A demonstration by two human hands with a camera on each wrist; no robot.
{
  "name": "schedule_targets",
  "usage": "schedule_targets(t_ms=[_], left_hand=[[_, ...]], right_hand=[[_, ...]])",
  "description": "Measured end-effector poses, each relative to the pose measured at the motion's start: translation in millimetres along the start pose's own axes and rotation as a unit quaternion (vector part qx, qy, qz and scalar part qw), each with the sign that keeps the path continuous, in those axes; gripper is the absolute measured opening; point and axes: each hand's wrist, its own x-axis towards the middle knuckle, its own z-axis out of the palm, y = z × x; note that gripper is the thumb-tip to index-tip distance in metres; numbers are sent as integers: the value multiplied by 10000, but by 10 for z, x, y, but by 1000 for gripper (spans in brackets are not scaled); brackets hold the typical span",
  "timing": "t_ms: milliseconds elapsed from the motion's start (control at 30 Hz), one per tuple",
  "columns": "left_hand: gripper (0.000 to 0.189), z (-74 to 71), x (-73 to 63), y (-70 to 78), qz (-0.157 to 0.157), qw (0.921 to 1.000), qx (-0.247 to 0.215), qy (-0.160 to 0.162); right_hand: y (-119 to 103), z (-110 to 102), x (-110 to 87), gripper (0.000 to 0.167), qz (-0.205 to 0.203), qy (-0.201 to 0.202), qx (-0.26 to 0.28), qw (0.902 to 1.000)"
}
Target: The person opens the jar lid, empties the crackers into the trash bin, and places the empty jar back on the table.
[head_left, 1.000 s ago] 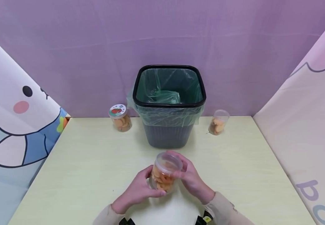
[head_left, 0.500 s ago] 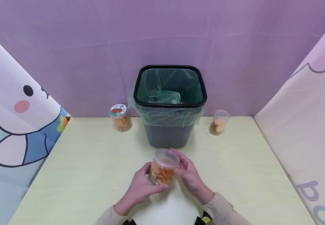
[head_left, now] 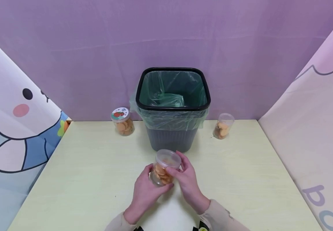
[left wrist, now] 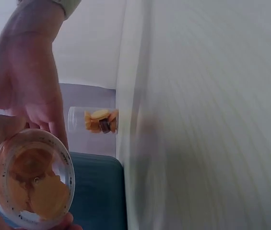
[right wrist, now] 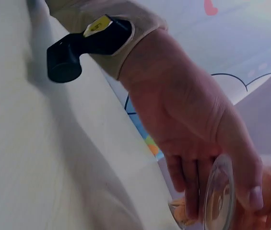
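1. Since half a second ago: the jar you hold (head_left: 162,168) sits nearer the bin (head_left: 173,109) and leans more; in the head view its top now overlaps the bin's foot. Your right thumb now crosses the jar's front instead of its edge. The bin and the other two jars stay put.
2. Jar location: on your side of the bin, off the table (head_left: 82,173), tilted, orange-brown biscuits inside.
3. Your left hand (head_left: 146,192) is clamped round the jar's lower part, thumb on the near side. Your right hand (head_left: 189,183) pinches the upper part, thumb in front, fingers behind.
4. Writing: the lidded jar (head_left: 123,123) just left of the bin has a lid label (head_left: 120,113), red fruit picture, print too small to read. Held jar's base has marks, illegible. Right of the bin, the side panel (head_left: 307,128) shows a purple letter (head_left: 314,190), p or d, plus an o-like ring.
5. Around: the third jar (head_left: 222,126), also biscuits, stands right of the bin. Green liner (head_left: 170,120) hangs over the bin's rim.
6. In the way: the bin stands directly beyond your jar; your right thumb hides part of its contents.
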Motion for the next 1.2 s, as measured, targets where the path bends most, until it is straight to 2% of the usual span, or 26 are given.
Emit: schedule_targets(t_ms=[167,300,467,633,733,833,967,1067,1133,1200], left_hand=[[93,-1,-5,8,8,9999,14,-124],[91,-28,0,-8,4,9991,-131,-399],[89,-102,8,-39,-2,9936,-682,-906],[82,-174,27,-78,138,9829,-1131,-1449],[76,-237,50,-97,189,9729,-1359,-1859],[72,-306,85,-128,274,9574,-1670,-2342],[69,-374,131,-179,543,9295,-2161,-2938],[67,-393,145,-210,736,9117,-2445,-3218],[66,-391,146,-226,811,9058,-2542,-3292],[66,-385,139,-234,795,9046,-2582,-3296]], right_hand=[[-13,52,21,70,141,262,-294,9991],[-19,27,25,69,212,230,-307,9990],[-36,-29,11,66,234,-23,-267,9994],[-30,-94,0,66,181,-471,-3,9987],[-12,-137,4,69,26,-883,177,9959],[-4,-173,19,71,-190,-1440,367,9887],[5,-210,58,69,-373,-2247,758,9708],[19,-238,85,69,-426,-2750,1058,9547],[29,-256,98,71,-444,-2967,1177,9466],[35,-269,106,75,-446,-3076,1214,9427]])
